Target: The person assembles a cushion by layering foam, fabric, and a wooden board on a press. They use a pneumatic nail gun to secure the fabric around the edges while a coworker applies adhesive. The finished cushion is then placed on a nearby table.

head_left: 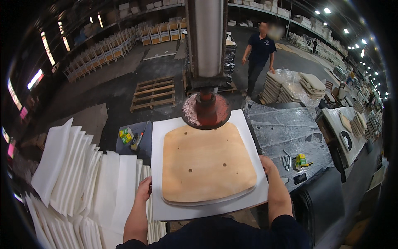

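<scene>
The left grip (pixel 144 189) and right grip (pixel 268 164) meet opposite edges of a white sheet (pixel 176 211); with fingers partly hidden, I cannot tell how far each is closed. Between them, a holed wooden panel (pixel 207 153) lies on the sheet. Right of the right grip, a yellow-green box (pixel 301 159) on the plastic-covered bench (pixel 280 135) bears illegible print.

A wide fisheye camera, the left of a pair on the person's head, looks down and ahead over the wooden panel (pixel 208 155), which lies near, just below the middle of the view. The person's forearms (pixel 137 220) enter from the lower edge, while the floor (pixel 120 93) recedes above, bending toward a dark rim
</scene>
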Demonstrator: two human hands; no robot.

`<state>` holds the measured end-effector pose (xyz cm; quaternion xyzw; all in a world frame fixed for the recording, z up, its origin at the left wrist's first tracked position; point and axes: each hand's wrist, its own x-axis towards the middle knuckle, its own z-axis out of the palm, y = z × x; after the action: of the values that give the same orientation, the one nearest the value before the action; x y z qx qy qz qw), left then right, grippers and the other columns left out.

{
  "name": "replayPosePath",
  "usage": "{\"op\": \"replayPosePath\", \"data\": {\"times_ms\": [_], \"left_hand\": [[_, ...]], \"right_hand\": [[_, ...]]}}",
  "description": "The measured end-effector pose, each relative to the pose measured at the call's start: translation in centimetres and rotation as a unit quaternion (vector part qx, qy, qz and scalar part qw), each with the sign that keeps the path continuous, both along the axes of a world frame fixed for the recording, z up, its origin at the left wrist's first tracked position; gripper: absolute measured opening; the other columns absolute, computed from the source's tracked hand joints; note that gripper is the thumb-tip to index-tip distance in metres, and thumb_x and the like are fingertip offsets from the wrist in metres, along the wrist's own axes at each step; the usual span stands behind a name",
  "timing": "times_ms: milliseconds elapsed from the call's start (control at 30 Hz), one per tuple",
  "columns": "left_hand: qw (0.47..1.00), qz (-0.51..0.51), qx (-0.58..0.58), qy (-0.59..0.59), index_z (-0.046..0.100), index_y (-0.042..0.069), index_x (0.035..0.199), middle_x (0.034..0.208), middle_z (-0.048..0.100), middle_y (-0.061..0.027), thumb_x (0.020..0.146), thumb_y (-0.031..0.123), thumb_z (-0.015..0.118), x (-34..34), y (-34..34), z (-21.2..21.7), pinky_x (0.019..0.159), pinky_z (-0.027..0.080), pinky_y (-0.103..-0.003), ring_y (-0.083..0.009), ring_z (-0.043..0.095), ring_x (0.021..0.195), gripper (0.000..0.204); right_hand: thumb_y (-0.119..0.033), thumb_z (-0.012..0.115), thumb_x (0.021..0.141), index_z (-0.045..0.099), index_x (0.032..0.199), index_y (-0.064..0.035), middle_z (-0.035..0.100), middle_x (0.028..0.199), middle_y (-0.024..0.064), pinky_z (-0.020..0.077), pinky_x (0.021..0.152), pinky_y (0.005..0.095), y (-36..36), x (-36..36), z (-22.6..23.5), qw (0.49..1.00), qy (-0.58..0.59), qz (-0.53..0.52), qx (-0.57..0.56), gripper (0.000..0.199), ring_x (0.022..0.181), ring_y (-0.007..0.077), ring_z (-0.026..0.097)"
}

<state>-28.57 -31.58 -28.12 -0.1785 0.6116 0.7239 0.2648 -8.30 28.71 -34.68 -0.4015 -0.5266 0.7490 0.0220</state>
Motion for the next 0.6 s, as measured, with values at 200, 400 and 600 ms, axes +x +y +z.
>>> {"op": "replayPosePath", "data": {"times_ms": [200, 400, 600], "left_hand": [[0.998, -0.044, 0.004, 0.048, 0.072, 0.008, 0.125, 0.09, 0.075, -0.0017, 0.1, 0.011, 0.07, -2.0, 1.6, 0.2, 0.062, 0.057, -0.032, -0.013, 0.07, 0.072, 0.025], [0.96, -0.189, -0.197, 0.065, 0.075, 0.002, 0.113, 0.091, 0.075, -0.0062, 0.097, 0.025, 0.072, -3.5, 3.6, 0.3, 0.055, 0.054, -0.035, -0.017, 0.071, 0.071, 0.028], [0.887, -0.173, -0.4, 0.151, 0.076, -0.006, 0.118, 0.104, 0.079, -0.0254, 0.1, 0.047, 0.064, -0.4, 2.8, -1.0, 0.085, 0.059, -0.049, -0.0386, 0.077, 0.099, 0.058]], "right_hand": [[-0.022, 0.077, 0.098, 0.074, 0.115, -0.0042, 0.077, 0.099, 0.0079, 0.0626, 0.077, 0.0406, 0.1, -1.0, 0.8, 0.993, -0.04, 0.02, 0.106, 0.025, 0.087, 0.0213, 0.076], [-0.03, 0.068, 0.102, 0.069, 0.116, 0.0013, 0.079, 0.113, 0.0202, 0.0579, 0.093, 0.0516, -1.1, -1.4, 1.7, 0.871, -0.136, 0.023, 0.472, 0.034, 0.11, 0.0407, 0.075], [-0.031, 0.054, 0.108, 0.063, 0.117, -0.0013, 0.074, 0.11, 0.0337, 0.0541, 0.093, 0.0619, -6.8, -2.8, 5.1, 0.817, -0.188, 0.116, 0.533, 0.033, 0.108, 0.0553, 0.069]]}}
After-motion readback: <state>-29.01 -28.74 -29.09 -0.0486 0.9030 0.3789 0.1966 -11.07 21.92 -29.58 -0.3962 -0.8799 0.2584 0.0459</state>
